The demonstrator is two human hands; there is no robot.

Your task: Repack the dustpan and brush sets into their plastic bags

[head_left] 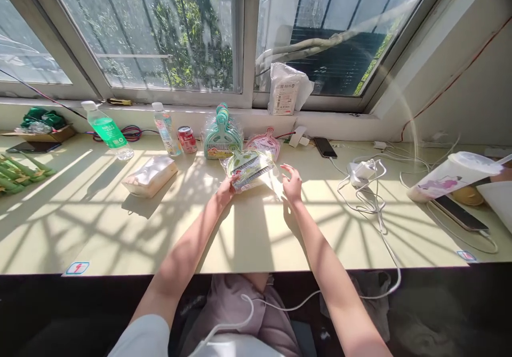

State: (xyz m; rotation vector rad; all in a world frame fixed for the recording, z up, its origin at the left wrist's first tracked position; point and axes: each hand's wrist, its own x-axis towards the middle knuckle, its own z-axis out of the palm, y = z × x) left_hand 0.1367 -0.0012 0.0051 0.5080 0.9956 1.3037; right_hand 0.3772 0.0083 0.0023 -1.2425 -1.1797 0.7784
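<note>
My left hand (228, 188) is closed on the lower left edge of a small green dustpan-and-brush set (248, 168) in clear plastic wrapping. The set is tilted above the table, its dark bristles showing through the wrap. Just right of it, my right hand (293, 184) has its fingers apart and holds nothing. Behind the held set, several teal dustpan-and-brush sets (222, 133) stand stacked together in clear wrap. A pink dustpan-and-brush set (264, 142) lies beside them, partly hidden by the held one.
A tissue pack (149, 176), a green-labelled bottle (107, 131), another bottle (166, 131) and a red can (186, 139) stand left. To the right are a phone (325, 147), a power strip with white cables (363, 172), a tilted cup (456, 175) and another phone (460, 213).
</note>
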